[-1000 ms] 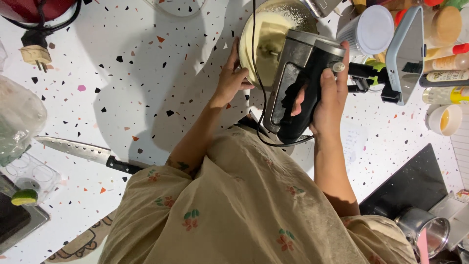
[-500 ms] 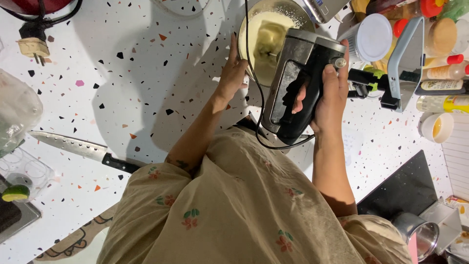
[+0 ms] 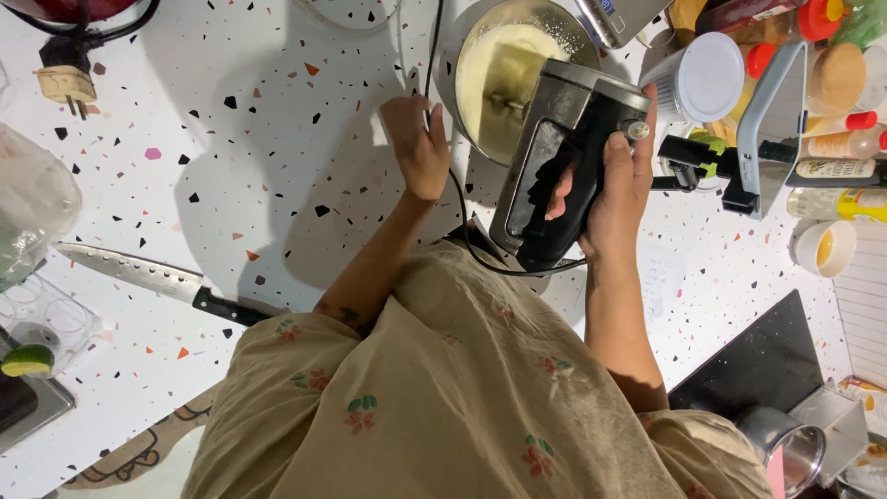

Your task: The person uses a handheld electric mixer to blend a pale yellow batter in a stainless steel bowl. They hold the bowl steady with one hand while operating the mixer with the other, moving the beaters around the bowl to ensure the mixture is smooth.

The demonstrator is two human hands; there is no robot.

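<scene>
The hand mixer (image 3: pixel 568 166) is gripped by the right hand (image 3: pixel 619 185) over the bowl (image 3: pixel 504 74); beside the bowl, the left hand (image 3: pixel 418 148) is held open.

A glossy black plastic hand mixer (image 3: pixel 564 166) with brushed metal trim, shiny metal bowl (image 3: pixel 517 37), smooth speckled stone-look counter (image 3: pixel 231 139)

We see a white terrazzo countertop (image 3: pixel 259 120) w/ dark and orange flecks left of the hands; bright light, sharp shadows. A black panel (image 3: pixel 767 365) lies lower right.
</scene>
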